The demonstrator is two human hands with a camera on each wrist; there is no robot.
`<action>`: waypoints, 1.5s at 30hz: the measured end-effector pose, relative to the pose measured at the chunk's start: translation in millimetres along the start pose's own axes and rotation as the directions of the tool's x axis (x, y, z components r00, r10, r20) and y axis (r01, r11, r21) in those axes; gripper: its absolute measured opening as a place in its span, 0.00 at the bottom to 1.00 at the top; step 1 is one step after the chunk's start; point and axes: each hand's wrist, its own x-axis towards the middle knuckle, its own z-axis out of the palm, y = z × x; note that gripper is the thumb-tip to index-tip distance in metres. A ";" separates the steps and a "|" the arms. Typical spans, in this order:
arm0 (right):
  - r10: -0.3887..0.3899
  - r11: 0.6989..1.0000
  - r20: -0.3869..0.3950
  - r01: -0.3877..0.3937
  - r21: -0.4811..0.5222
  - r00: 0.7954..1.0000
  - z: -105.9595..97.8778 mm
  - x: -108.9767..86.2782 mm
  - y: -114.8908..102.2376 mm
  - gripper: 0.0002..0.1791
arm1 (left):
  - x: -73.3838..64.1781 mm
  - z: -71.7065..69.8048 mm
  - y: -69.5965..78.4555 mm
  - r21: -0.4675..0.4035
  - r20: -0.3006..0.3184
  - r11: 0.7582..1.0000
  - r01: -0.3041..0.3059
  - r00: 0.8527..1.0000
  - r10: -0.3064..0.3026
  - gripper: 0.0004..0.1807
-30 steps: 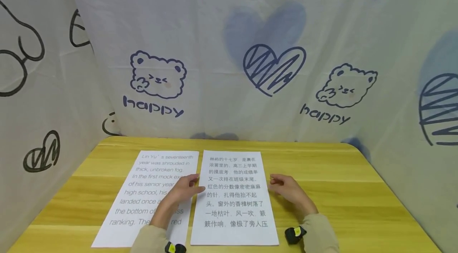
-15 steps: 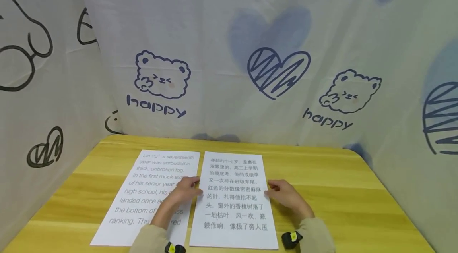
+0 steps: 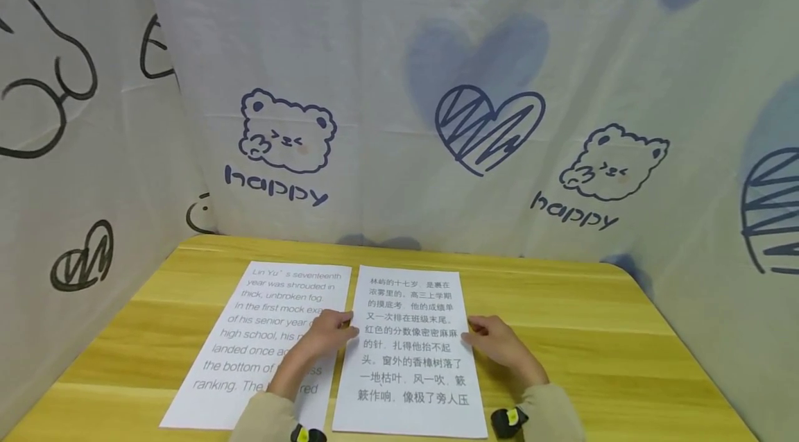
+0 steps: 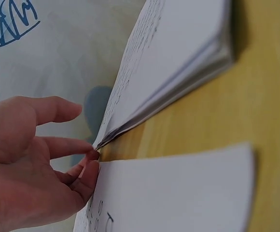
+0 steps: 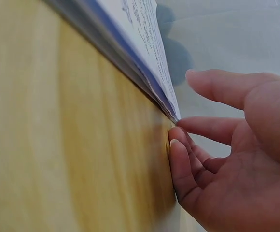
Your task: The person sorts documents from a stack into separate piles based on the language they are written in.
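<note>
A thick stack of white paper (image 3: 412, 348) printed with Chinese text lies flat in front of me, its layered side edge showing in both wrist views. My left hand (image 3: 324, 336) is at the stack's left edge, above the neighbouring English-text sheet (image 3: 243, 352). In the left wrist view, the left index fingertip touches the stack's edge (image 4: 178, 72) while the thumb stays apart. At the opposite edge is my right hand (image 3: 502, 345). The right wrist view has its index fingertip against the stack's edge (image 5: 130, 63), thumb raised clear, lower fingers bent against the table.
The wood-grain table (image 3: 593, 359) extends to the right of the papers. A pale curtain (image 3: 387, 206) with hearts and bear drawings hangs behind it and along the sides. Black devices with yellow marks, such as the right one (image 3: 508, 421), sit on both wrists.
My right hand has moved slightly left, from just beside the stack to its right edge. My left hand keeps nearly the same place. The head view has shifted a little.
</note>
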 end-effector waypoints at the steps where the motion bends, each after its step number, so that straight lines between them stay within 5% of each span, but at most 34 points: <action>1: 0.000 1.000 0.001 0.000 0.003 1.000 0.2 0.2 -0.1 0.25 | -0.8 -0.7 0.9 0.004 0.000 1.000 0.000 1.000 0.000 0.30; 17: -0.038 0.999 0.013 0.038 0.029 0.999 2.4 -1.9 -2.7 0.20 | -3.1 -0.1 7.0 0.050 0.013 0.999 -0.016 1.000 0.016 0.30; 25: -0.060 0.997 0.033 0.058 0.048 0.998 0.0 -2.2 -2.3 0.19 | -4.8 0.5 5.5 -0.038 0.019 0.999 -0.014 1.000 0.015 0.29; 34: 0.070 0.988 0.023 -0.072 0.136 0.997 -1.4 -3.8 -7.5 0.29 | -4.2 3.6 7.5 0.011 -0.083 0.997 -0.075 0.994 0.076 0.25; 45: 0.118 0.979 -0.065 -0.105 0.176 0.991 6.1 -2.7 -12.7 0.29 | -3.0 6.7 6.8 -0.128 -0.125 0.988 -0.087 0.990 0.071 0.24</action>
